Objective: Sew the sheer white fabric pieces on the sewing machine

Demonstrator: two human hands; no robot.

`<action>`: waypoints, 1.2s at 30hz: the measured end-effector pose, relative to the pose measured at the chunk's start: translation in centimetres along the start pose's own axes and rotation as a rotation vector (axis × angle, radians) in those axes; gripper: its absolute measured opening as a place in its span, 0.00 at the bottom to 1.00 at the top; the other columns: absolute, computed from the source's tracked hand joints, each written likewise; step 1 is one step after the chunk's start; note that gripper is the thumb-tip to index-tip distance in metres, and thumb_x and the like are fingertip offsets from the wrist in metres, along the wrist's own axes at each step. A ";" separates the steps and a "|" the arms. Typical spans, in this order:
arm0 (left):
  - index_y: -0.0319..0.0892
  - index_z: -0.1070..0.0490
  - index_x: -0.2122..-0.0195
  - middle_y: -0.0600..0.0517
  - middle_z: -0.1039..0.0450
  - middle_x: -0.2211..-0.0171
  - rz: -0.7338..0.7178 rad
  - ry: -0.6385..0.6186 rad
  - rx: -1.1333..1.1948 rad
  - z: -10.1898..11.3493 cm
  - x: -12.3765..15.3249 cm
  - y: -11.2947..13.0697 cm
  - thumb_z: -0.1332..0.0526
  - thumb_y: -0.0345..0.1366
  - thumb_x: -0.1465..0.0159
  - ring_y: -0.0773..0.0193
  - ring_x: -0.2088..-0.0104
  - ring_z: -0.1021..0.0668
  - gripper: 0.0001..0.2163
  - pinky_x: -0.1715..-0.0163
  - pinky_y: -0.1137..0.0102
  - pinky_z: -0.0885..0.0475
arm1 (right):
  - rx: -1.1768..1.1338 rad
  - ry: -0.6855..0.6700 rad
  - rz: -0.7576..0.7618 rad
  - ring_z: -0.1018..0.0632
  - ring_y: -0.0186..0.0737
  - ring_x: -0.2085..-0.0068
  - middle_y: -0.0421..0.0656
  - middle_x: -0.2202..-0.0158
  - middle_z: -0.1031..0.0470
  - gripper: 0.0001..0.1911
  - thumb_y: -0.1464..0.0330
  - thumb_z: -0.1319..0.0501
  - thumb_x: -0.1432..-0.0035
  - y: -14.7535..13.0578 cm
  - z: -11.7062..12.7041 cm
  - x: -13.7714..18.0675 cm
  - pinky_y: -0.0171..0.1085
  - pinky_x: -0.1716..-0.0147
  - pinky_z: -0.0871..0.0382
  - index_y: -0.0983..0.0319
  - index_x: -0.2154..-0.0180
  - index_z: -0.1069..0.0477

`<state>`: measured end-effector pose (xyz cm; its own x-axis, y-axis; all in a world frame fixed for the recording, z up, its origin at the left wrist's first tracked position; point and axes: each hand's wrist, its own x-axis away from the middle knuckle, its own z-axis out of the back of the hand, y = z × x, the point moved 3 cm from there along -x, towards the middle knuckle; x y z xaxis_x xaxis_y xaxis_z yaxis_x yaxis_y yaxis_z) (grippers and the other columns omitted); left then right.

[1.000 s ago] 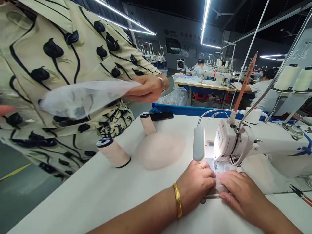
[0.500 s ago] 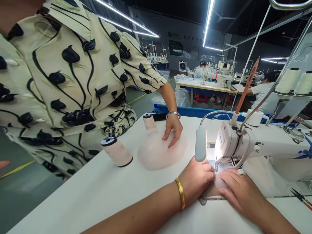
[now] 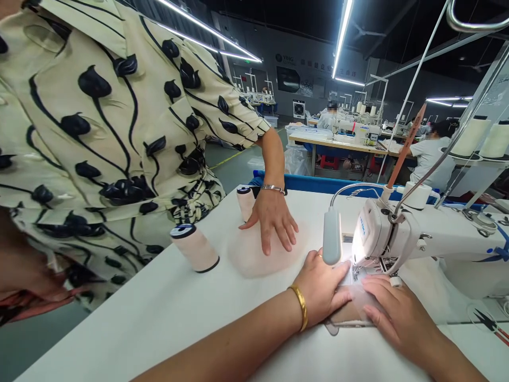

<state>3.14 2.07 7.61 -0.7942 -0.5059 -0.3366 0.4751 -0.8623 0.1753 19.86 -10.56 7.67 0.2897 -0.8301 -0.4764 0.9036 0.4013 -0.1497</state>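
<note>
My left hand (image 3: pixel 321 289) lies left of the needle area of a white sewing machine (image 3: pixel 368 233), thumb apart from the fingers. It presses on a thin, sheer pale fabric (image 3: pixel 360 298) under the presser foot (image 3: pixel 356 273). On the right side of that foot, my right hand (image 3: pixel 392 313) rests flat on the same fabric, fingers stretched and the thumb spread. Part of my left fingers is hidden behind the grey lamp (image 3: pixel 332 237). Further left, a co-worker's hand (image 3: pixel 274 217) is spread over a round sheer pale piece (image 3: pixel 254 260) on the table.
Two pale thread cones, one nearer (image 3: pixel 196 249) and one farther (image 3: pixel 245 201), stand on the white table (image 3: pixel 167 329). A co-worker in a patterned shirt (image 3: pixel 131 122) leans in at the left. Black-tipped snips (image 3: pixel 491 323) lie at the right edge.
The co-worker's hand has gone from curled to spread, coming nearer over the round piece. My left thumb and fingers have parted. My right hand stays nearly in place.
</note>
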 end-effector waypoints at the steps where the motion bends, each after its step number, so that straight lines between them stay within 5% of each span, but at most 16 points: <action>1: 0.42 0.25 0.63 0.43 0.26 0.58 0.003 0.007 -0.039 0.6 0.2 0.4 0.30 0.49 0.39 0.46 0.57 0.26 0.15 0.57 0.54 0.29 | -0.004 0.020 0.013 0.19 0.52 0.47 0.49 0.48 0.19 0.14 0.69 0.47 0.26 -0.1 0.2 0.0 0.48 0.52 0.22 0.59 0.42 0.34; 5: 0.41 0.31 0.76 0.49 0.27 0.65 -0.096 -0.054 0.007 2.8 1.6 2.6 0.29 0.42 0.39 0.52 0.58 0.25 0.15 0.51 0.56 0.32 | -0.037 0.054 0.066 0.20 0.50 0.46 0.48 0.49 0.19 0.14 0.71 0.48 0.26 -0.6 0.5 0.0 0.46 0.52 0.23 0.59 0.42 0.32; 12: 0.43 0.30 0.64 0.53 0.24 0.64 -0.139 -0.177 0.173 2.5 2.2 3.2 0.32 0.32 0.39 0.59 0.67 0.27 0.06 0.60 0.61 0.32 | -0.042 -0.033 0.064 0.21 0.51 0.48 0.51 0.49 0.21 0.18 0.77 0.50 0.29 -1.1 -0.4 -0.9 0.46 0.56 0.22 0.62 0.42 0.33; 16: 0.42 0.28 0.66 0.50 0.25 0.65 -0.119 -0.088 0.119 1.6 2.1 2.4 0.35 0.32 0.37 0.57 0.66 0.26 0.03 0.62 0.60 0.32 | -0.045 -0.112 0.028 0.22 0.49 0.59 0.47 0.60 0.22 0.16 0.79 0.50 0.34 -0.6 -0.7 -0.9 0.42 0.66 0.25 0.60 0.54 0.29; 24: 0.42 0.28 0.65 0.52 0.21 0.62 -0.280 0.038 0.224 1.4 2.6 2.9 0.39 0.28 0.34 0.59 0.63 0.24 0.03 0.55 0.60 0.32 | -0.022 -0.007 0.077 0.23 0.50 0.54 0.49 0.54 0.21 0.13 0.81 0.48 0.35 -0.7 -0.4 -0.2 0.43 0.61 0.27 0.60 0.59 0.29; 36: 0.44 0.25 0.62 0.53 0.22 0.65 -0.386 0.151 0.188 1.0 2.8 2.9 0.41 0.27 0.32 0.61 0.65 0.25 0.07 0.58 0.61 0.36 | -0.004 -0.016 0.051 0.22 0.50 0.57 0.48 0.57 0.20 0.22 0.83 0.49 0.39 -0.9 -0.3 -0.8 0.42 0.65 0.29 0.61 0.49 0.28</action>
<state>1.87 -1.85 8.05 -0.8289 -0.1505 -0.5388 0.0674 -0.9830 0.1709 18.72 -10.11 7.95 0.3404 -0.8145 -0.4698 0.8862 0.4449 -0.1294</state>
